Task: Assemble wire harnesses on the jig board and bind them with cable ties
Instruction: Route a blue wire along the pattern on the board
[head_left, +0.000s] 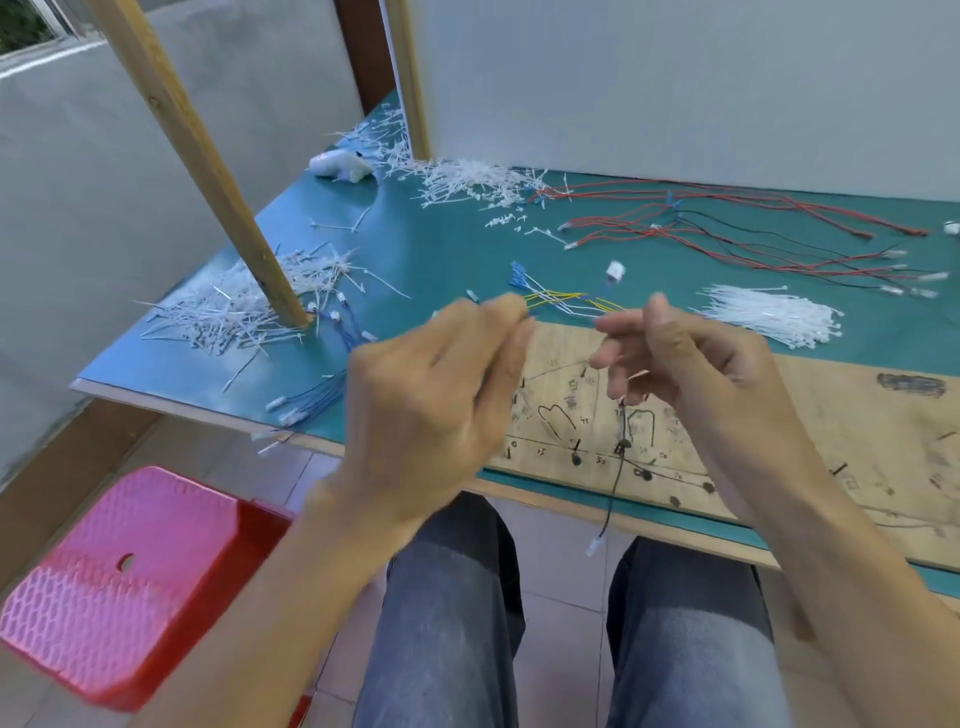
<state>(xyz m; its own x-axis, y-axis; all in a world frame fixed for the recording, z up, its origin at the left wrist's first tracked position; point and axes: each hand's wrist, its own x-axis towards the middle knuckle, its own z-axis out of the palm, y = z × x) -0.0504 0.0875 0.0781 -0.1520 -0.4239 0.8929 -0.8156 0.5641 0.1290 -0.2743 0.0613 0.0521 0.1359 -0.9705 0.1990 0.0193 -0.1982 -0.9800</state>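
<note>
Wire (616, 483) hangs vert. off board (831, 415) edge, just below R hand (691, 364), loose-open; L hand (441, 384) farther, fingertips pinched, on what unclear.

Two hands (431, 384) (691, 358), one jig board (831, 415), one red stool (130, 582).

Under the fingers of left hand (441, 374) and right hand (675, 358): jig board (831, 415). Just behind, between both fingertips: wire bundle (566, 301). Right of right fingers: cable ties (769, 314). Well left of left fingers: loose tie heap (244, 312).
</note>
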